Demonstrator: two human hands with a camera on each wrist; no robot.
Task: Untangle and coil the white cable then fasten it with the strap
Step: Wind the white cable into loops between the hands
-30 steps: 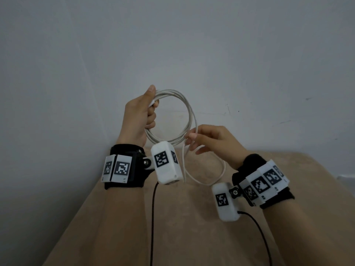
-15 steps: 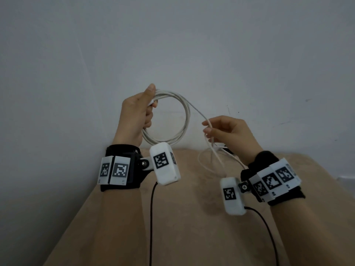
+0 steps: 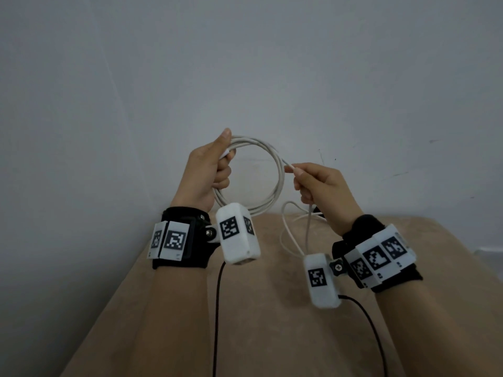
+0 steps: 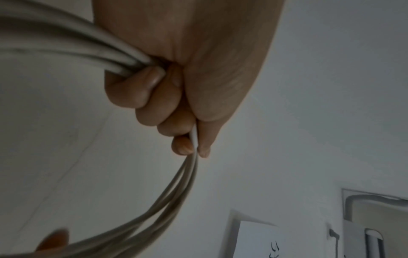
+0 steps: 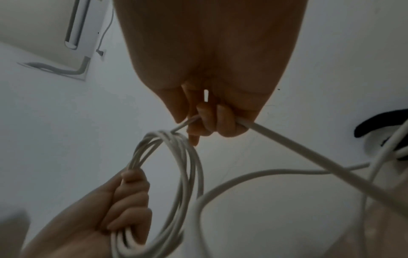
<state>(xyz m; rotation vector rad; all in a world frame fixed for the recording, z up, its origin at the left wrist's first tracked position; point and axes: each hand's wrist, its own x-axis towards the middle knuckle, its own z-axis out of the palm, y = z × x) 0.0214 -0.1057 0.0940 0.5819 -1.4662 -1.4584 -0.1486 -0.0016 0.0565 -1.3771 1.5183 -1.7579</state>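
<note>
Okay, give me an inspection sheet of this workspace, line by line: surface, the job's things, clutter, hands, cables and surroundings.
Surface: tan cloth-covered table, set against the wall.
Job's things: white cable, several loops gathered into a coil held up in the air; a loose tail hangs to the table. A dark object by the tail may be the strap; cannot tell.
Clutter: nothing seen.
Hands: left hand grips the coil; right hand grips the running strand beside the coil.
Cables: black leads run from the wrist cameras.
Surroundings: plain grey wall; wall-mounted unit with pipe.
</note>
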